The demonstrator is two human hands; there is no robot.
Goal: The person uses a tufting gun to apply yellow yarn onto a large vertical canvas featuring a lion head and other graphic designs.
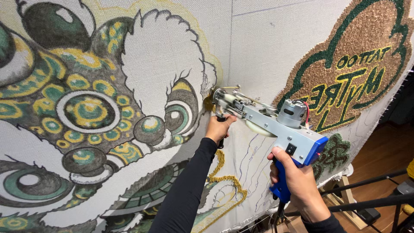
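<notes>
A tufting gun (276,123) with a silver metal body, a grey motor and a blue handle is held against a stretched white cloth (258,43). Its tip presses on a yellow tufted edge beside a large white, green and yellow beast design (86,108). My left hand (219,128), in a black sleeve, grips the gun's black front handle. My right hand (293,177) is wrapped round the blue rear grip under the gun's body.
A brown and green tufted piece with yellow lettering (358,56) fills the cloth's upper right. Yellow outline loops (228,181) run below the gun. A wooden frame leg (345,198), black metal bars (366,203) and wooden floor (388,151) lie at the lower right.
</notes>
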